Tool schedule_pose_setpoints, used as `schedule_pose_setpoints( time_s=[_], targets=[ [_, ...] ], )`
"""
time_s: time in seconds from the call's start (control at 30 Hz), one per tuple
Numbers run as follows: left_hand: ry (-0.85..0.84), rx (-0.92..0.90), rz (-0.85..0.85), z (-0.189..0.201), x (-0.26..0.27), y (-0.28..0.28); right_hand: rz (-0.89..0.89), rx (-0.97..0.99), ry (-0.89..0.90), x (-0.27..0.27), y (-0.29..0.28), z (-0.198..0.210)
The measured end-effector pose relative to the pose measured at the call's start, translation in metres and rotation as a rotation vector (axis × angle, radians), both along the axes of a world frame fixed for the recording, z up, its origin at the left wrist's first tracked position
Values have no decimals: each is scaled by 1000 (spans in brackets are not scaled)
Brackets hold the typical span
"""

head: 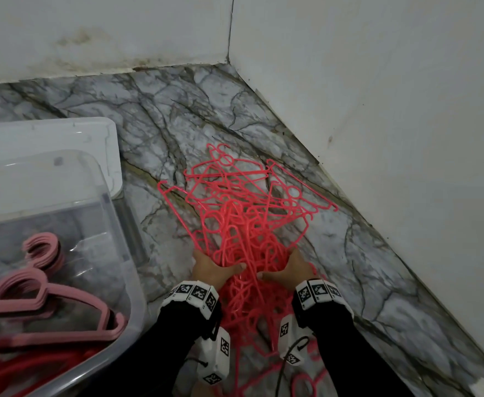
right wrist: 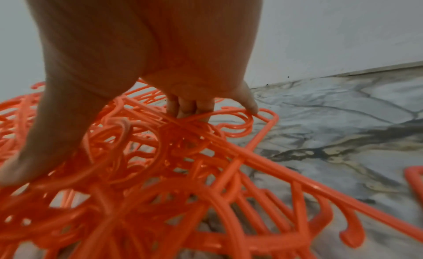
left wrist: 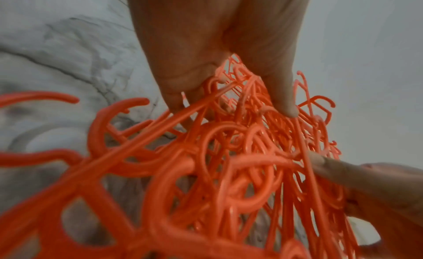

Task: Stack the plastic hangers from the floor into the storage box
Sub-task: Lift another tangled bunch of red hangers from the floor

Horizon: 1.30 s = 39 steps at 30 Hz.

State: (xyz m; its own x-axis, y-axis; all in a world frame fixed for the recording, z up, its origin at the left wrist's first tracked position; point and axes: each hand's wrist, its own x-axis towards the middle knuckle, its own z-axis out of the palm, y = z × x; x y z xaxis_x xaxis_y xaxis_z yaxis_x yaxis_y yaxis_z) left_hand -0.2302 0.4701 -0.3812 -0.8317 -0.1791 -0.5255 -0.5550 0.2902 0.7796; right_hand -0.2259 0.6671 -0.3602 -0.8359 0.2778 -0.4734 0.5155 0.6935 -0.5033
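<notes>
From the head view, I have both hands sunk into a tangled heap of coral-red hangers (head: 246, 222) on the marble floor (head: 160, 110). My left hand (head: 212, 267) and right hand (head: 289, 267) sit close together at the near edge of the heap, fingers curled into the mass, each gripping a clump. The clear storage box (head: 126, 253) stands to my left, near the heap, and already holds a neat stack of pink hangers (head: 43, 293) with some red ones at its near end. What looks like its lid (head: 63, 133) lies behind it.

From the left wrist view, the left hand's fingers (left wrist: 283, 100) are hooked through several hanger bars, thumb pressing from the other side; the right hand's fingers (left wrist: 343, 174) reach in from the lower right.

From the right wrist view, the right hand's fingers (right wrist: 190, 107) are closed on thin bars.

My worry is the tangle: hooks are looped through frames, so I judge a lift would drag extra hangers along, spill some short of the box, or strain a thin bar until it snaps.

The floor is grey-veined polished marble meeting 2 white walls (head: 378, 81) in a corner, with dark staining along the base of the far wall.
</notes>
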Motion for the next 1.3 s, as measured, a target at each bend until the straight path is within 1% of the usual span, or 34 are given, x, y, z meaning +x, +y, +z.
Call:
schedule_pose_setpoints(
  time_s=[0.1, 0.2, 0.4, 0.53, 0.63, 0.77, 0.83, 0.93, 1.1, 1.17, 1.3],
  targets=[
    [30, 51, 17, 6, 4, -1, 58, -84, 1, 3, 4, 9],
    [113, 88, 45, 10, 6, 1, 65, -94, 26, 6, 5, 18],
    [276, 201, -6, 22, 1, 4, 40, -6, 72, 13, 9, 47],
    [395, 239, -35, 45, -2, 9, 27, 39, 146, 15, 10, 72],
    [478, 245, -68, 73, -7, 12, 21, 42, 238, 16, 10, 97],
    [591, 238, -94, 122, -16, 14, 20, -47, 414, 12, 10, 143],
    [660, 250, -105, 145, -21, 11, 12, -53, 492, 10, 9, 165],
    [753, 190, -120, 173, -23, 2, 13, -80, 534, 9, 1, 190],
    [811, 104, -129, 218, -18, -24, 40, -89, 566, 7, -25, 226],
    [846, 88, -110, 243, -16, -39, 61, -113, 603, 3, -40, 248],
    [957, 49, -56, 298, -10, -75, 140, -93, 696, -4, -75, 300]
  ],
)
